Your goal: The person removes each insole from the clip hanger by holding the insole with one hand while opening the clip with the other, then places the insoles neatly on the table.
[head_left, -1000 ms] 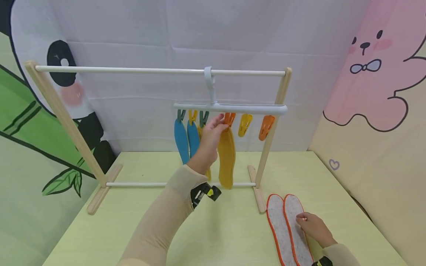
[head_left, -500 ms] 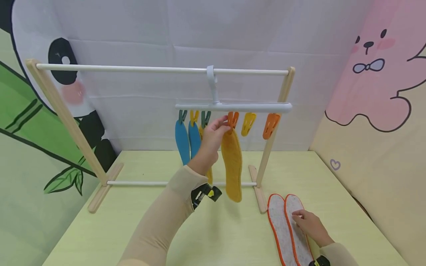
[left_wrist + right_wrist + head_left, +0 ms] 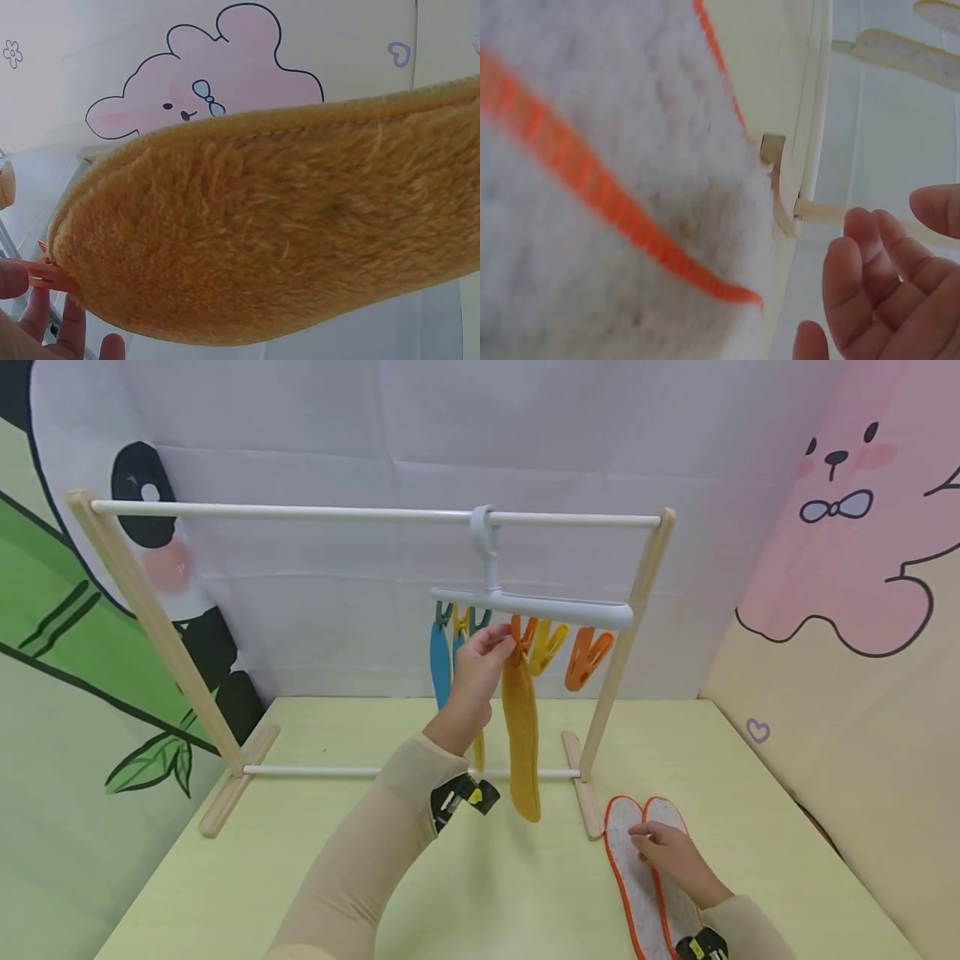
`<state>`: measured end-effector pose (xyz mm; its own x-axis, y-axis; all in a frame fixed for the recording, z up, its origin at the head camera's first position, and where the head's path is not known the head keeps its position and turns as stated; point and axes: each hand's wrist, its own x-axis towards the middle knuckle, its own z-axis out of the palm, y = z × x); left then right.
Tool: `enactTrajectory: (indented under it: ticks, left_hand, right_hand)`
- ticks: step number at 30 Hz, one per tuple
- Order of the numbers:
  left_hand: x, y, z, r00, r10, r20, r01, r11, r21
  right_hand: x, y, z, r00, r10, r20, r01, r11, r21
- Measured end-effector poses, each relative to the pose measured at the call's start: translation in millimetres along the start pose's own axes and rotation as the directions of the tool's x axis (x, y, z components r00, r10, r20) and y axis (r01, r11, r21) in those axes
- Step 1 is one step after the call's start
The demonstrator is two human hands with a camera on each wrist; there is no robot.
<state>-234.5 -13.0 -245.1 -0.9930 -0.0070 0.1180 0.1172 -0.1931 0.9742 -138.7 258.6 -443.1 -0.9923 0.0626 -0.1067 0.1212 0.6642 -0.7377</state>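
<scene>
The left hand pinches an orange clip at the top of a yellow fuzzy insole; in the left wrist view the thumb and fingers grip that clip by the insole's rounded end. The clip hangs from a white hanger. Over two white insoles with orange edging the right hand hovers, its fingers loosely bent and holding nothing; the right wrist view shows this hand beside the white insole.
A rack with a white top rod and wooden posts stands on the table. A blue insole and another yellow one hang left of the left hand. A yellow clip and an orange clip hang to the right.
The hanger has turned about its hook, its right end swinging nearer, and the yellow insole appears narrower. The right hand has moved left over the white insoles.
</scene>
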Motion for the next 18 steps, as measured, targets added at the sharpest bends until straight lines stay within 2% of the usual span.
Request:
enactTrajectory:
  ticks: [5, 10, 18]
  left_hand:
    - [1.3, 0.0, 1.4, 1.000, 0.015, -0.009, -0.015, 1.000, 0.001]
    - [1.9, -1.3, 2.6, 1.000, 0.015, -0.010, -0.015, 0.999, -0.028]
    - [1.1, -1.5, 3.1, 1.000, -0.001, -0.007, 0.001, 1.000, -0.004]
  right_hand:
    - [-0.7, -12.0, 7.2, 1.000, -0.026, -0.011, 0.026, 1.000, 0.003]
    - [2.2, -18.6, 16.8, 0.996, -0.088, -0.010, 0.088, 0.992, 0.094]
    - [8.6, -32.0, 28.6, 0.990, -0.136, -0.031, 0.139, 0.973, 0.184]
